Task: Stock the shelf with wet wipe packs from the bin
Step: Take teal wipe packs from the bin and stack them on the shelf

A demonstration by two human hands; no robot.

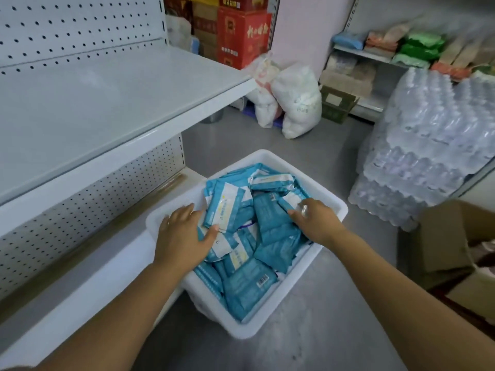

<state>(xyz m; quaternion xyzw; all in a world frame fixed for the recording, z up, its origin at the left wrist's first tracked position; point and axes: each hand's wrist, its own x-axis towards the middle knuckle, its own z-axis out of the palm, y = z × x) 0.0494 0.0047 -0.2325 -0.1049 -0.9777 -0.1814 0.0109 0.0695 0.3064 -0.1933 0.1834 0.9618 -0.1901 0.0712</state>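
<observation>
A white plastic bin (270, 321) stands on the grey floor, filled with several blue and white wet wipe packs (270, 226) lying jumbled. My left hand (182, 234) lies flat over the packs at the bin's left side, fingers stretched toward the rim and thumb against one upright pack (223, 207). My right hand (317, 219) reaches in from the right, its fingers laid on the packs near the far right of the pile. Neither hand lifts a pack. The white shelf (107, 103) at upper left is bare.
A white bottom shelf ledge (88, 269) runs beside the bin's left side. Stacked shrink-wrapped water bottles (423, 145) stand at right, an open cardboard box (455, 250) beside them. White sacks (297, 103) and red cartons (241, 36) sit at the back.
</observation>
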